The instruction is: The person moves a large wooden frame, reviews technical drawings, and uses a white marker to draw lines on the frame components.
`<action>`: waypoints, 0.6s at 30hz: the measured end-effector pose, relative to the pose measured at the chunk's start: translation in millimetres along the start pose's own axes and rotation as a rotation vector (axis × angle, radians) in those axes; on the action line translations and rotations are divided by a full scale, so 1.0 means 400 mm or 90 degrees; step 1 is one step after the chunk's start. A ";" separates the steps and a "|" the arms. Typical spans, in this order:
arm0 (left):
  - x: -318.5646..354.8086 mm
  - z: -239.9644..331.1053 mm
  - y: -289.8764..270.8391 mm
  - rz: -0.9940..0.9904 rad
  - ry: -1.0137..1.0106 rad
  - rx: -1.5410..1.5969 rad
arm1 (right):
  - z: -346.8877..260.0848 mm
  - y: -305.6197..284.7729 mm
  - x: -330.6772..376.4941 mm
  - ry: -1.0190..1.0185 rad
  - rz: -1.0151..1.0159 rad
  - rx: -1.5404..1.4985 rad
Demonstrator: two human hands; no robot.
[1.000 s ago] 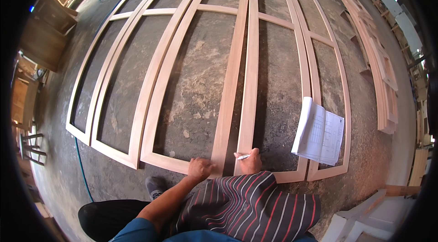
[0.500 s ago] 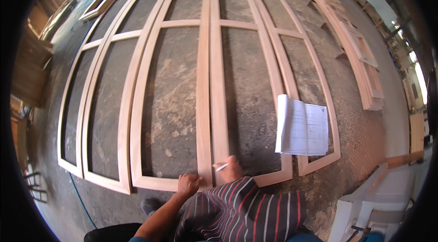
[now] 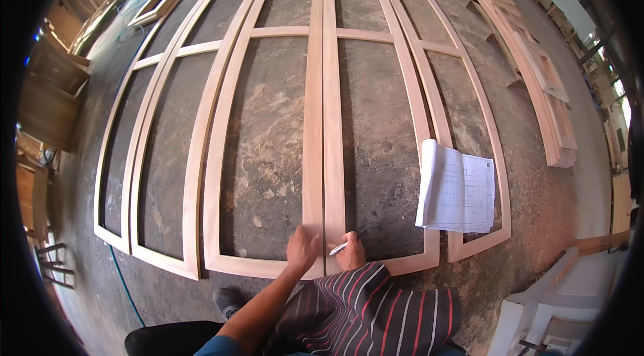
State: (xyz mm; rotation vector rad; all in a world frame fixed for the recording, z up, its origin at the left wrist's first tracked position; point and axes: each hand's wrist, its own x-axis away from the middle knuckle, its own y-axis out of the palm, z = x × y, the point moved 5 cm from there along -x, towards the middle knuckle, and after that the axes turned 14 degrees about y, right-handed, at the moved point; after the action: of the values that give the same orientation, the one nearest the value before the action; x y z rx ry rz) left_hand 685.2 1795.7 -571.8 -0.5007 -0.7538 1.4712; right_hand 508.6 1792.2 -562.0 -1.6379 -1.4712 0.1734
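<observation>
We saw a sheaf of white printed sheets (image 3: pixel 458 188), rectangular and folded open like a booklet, lying at about four o'clock from the middle of the view, across the lower end of the right-hand wooden frames. Its left leaf curled up at the fold; the print on it was too small for us to tell.

Several long wooden frames (image 3: pixel 315 121) of pale timber lay side by side on the concrete floor (image 3: pixel 268 155), running from six o'clock up to twelve. At two o'clock a stack of narrower frames (image 3: pixel 537 88) lay well apart from them. At eleven o'clock a small square frame (image 3: pixel 155 4) lay on the floor alone. White boards (image 3: pixel 557 309) stood at five o'clock.

Our left hand (image 3: pixel 302 249) lay flat, fingers spread wide and pointing to twelve o'clock, pressed on the stile just left of the seam between the two middle frames, near their bottom rail. The forearm came in from seven o'clock. Our right hand (image 3: pixel 350 254) sat just beside it at its three o'clock, curled around a pen (image 3: pixel 343 245) whose tip pointed left toward the seam, touching or nearly touching the wood. A striped cloth (image 3: pixel 376 316) in dark, red and white covered our lap at six o'clock, just below both hands.
</observation>
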 end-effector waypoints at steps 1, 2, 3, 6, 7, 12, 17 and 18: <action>-0.029 0.004 -0.003 0.081 0.008 0.020 | 0.001 0.009 -0.002 -0.020 0.000 -0.003; -0.073 0.019 -0.011 0.098 -0.026 0.104 | 0.004 0.010 -0.009 -0.038 0.006 -0.007; -0.102 0.012 -0.015 0.106 -0.038 0.108 | -0.003 0.010 0.002 -0.058 -0.008 -0.025; -0.145 0.034 -0.007 0.031 -0.090 0.118 | -0.009 0.007 0.007 -0.051 -0.033 -0.005; -0.142 0.046 0.006 -0.009 -0.110 0.122 | -0.015 -0.017 0.013 -0.107 0.026 0.043; -0.125 0.087 0.100 -0.005 -0.081 0.140 | 0.048 -0.081 -0.002 -0.056 0.102 0.148; -0.130 0.115 0.085 -0.140 -0.084 0.109 | 0.081 -0.082 -0.035 -0.059 0.070 0.174; -0.137 0.110 0.068 -0.180 -0.072 0.109 | 0.058 -0.087 -0.034 -0.072 0.050 0.197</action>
State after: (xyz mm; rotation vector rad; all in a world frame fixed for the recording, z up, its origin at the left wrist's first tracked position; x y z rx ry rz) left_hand 638.2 1737.0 -569.3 -0.1730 -0.7457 1.2922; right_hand 465.0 1788.5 -557.9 -1.4522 -1.3858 0.5194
